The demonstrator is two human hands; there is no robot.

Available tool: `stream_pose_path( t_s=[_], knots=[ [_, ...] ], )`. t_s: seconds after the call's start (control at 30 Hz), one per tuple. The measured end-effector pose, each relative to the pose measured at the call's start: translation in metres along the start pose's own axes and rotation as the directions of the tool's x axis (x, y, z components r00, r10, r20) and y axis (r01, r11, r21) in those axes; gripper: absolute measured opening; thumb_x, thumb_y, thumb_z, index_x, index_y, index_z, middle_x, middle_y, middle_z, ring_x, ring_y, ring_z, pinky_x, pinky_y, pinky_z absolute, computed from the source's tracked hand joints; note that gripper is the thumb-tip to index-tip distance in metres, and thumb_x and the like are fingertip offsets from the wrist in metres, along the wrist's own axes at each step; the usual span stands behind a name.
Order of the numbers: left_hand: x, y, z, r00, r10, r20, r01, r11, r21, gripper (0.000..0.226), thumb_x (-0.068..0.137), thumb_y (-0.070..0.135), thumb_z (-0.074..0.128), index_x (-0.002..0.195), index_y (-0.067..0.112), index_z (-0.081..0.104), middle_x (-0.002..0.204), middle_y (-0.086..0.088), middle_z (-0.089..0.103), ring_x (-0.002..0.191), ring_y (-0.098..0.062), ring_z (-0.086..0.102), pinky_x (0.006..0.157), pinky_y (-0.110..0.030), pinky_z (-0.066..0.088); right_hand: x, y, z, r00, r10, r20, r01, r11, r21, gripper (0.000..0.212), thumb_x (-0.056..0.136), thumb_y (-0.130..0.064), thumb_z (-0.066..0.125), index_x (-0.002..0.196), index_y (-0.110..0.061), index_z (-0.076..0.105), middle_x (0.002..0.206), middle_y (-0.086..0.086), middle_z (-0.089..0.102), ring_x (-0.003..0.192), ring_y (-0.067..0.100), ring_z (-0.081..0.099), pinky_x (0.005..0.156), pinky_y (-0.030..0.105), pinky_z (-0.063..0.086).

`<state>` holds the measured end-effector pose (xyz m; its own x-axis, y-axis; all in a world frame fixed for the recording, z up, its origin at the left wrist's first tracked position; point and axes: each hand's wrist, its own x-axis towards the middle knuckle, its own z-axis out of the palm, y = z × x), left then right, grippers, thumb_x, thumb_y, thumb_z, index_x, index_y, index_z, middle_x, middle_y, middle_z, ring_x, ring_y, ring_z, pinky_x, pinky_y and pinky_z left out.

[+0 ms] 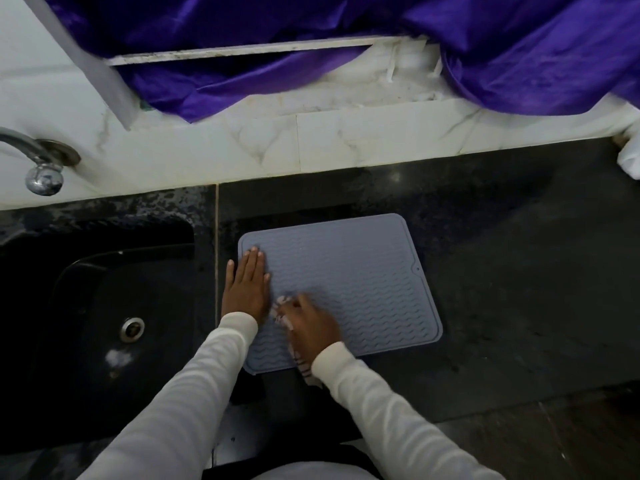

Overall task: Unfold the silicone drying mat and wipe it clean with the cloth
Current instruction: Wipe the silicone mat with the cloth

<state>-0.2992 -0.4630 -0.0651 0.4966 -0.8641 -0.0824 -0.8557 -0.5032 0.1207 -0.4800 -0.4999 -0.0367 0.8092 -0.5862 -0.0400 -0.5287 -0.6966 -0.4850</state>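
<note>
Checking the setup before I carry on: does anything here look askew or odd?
The silicone mat lies flat but skewed to the counter edge. Purple fabric spills over the marble ledge behind.

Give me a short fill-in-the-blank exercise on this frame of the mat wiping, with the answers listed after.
1. The grey silicone mat lies fully ____ on the black counter.
2. The ____ hand holds the striped cloth on the mat.
3. The left hand presses flat on the mat edge nearest the ____.
4. A ____ fabric drapes over the ledge behind.

Answers: unfolded; right; sink; purple
</note>
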Motion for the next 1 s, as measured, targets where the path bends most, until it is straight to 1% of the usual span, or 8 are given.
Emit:
stream_pose_path(
  t_s=[0.07,0.13,0.23,0.43,0.53,0.7,0.87,1.0],
  knots=[
    [0.003,-0.011,-0.002,1.0,0.023,0.01,-0.023,1.0,0.008,0.059,0.101,0.037,0.012,0.156,0.014,0.012,0.163,-0.002,0.01,0.15,-0.015,0.006,0.12,-0.037,-0.012,-0.004,-0.002,0.009,0.999,0.023,0.028,-0.022,0.999,-0.026,0.042,0.088,-0.031,0.052,0.129,-0.023,0.052,0.119,0.013,0.052,0.072,0.036,0.066,0.057,0.043,0.056],
    [0.004,-0.018,-0.004,0.999,0.048,0.011,-0.048,0.999,0.024,0.062,0.099,0.04,0.008,0.156,0.015,0.013,0.163,-0.001,0.012,0.15,-0.014,0.008,0.118,-0.033,-0.018,-0.005,0.014,0.005,0.995,0.094,0.011,-0.094,0.995,-0.021,0.042,0.089,-0.033,0.05,0.131,-0.025,0.051,0.122,0.012,0.052,0.078,0.035,0.067,0.061,0.043,0.056],
    [0.004,-0.02,-0.002,0.999,0.048,0.007,-0.048,0.999,0.022,0.063,0.098,0.041,0.006,0.156,0.015,0.014,0.163,0.0,0.011,0.15,-0.014,0.008,0.115,-0.03,-0.021,-0.01,0.051,-0.009,0.983,0.18,-0.035,-0.182,0.979,-0.092,0.045,0.085,-0.03,0.059,0.13,-0.027,0.054,0.121,0.012,0.053,0.078,0.035,0.067,0.059,0.042,0.056],
    [0.002,-0.021,-0.001,0.999,0.042,-0.033,-0.042,0.999,0.006,0.056,0.103,0.036,0.014,0.155,0.015,0.016,0.163,-0.001,0.013,0.15,-0.015,0.01,0.118,-0.036,-0.015,-0.028,0.104,-0.051,0.947,0.309,-0.093,-0.319,0.938,-0.133,0.045,0.093,-0.03,0.054,0.137,-0.024,0.048,0.126,0.015,0.048,0.087,0.038,0.064,0.07,0.046,0.054],
    [0.0,-0.02,-0.001,0.999,0.031,-0.04,-0.032,0.999,-0.016,0.054,0.105,0.031,0.023,0.156,0.015,0.015,0.163,-0.001,0.012,0.15,-0.015,0.009,0.119,-0.041,-0.01,-0.042,0.139,-0.08,0.894,0.418,-0.161,-0.443,0.878,-0.181,0.044,0.094,-0.028,0.054,0.137,-0.023,0.048,0.129,0.016,0.046,0.084,0.042,0.064,0.071,0.045,0.052],
    [-0.008,-0.013,-0.001,0.999,-0.004,-0.048,0.002,0.999,-0.043,0.055,0.105,0.033,0.02,0.156,0.015,0.011,0.164,0.0,0.006,0.15,-0.014,0.003,0.12,-0.04,-0.011,-0.048,0.168,-0.105,0.817,0.531,-0.224,-0.574,0.785,-0.233,0.045,0.094,-0.036,0.051,0.136,-0.021,0.047,0.121,0.018,0.044,0.077,0.045,0.061,0.069,0.047,0.049],
    [-0.01,-0.013,0.001,1.0,-0.004,-0.027,0.002,0.998,-0.069,0.056,0.104,0.034,0.016,0.156,0.015,0.008,0.164,0.0,0.003,0.15,-0.014,-0.001,0.121,-0.042,-0.008,-0.042,0.147,-0.109,0.799,0.529,-0.284,-0.585,0.793,-0.169,0.041,0.092,-0.03,0.057,0.13,-0.015,0.053,0.119,0.019,0.046,0.079,0.045,0.061,0.07,0.049,0.05],
    [-0.01,-0.011,0.003,0.999,-0.007,-0.033,0.004,0.996,-0.085,0.056,0.104,0.034,0.016,0.156,0.015,0.008,0.164,0.0,0.002,0.15,-0.014,-0.002,0.121,-0.042,-0.008,-0.025,0.078,-0.09,0.875,0.363,-0.32,-0.386,0.923,-0.008,0.033,0.09,-0.024,0.061,0.123,-0.019,0.06,0.118,0.013,0.053,0.082,0.037,0.063,0.071,0.042,0.055]
  ],
)
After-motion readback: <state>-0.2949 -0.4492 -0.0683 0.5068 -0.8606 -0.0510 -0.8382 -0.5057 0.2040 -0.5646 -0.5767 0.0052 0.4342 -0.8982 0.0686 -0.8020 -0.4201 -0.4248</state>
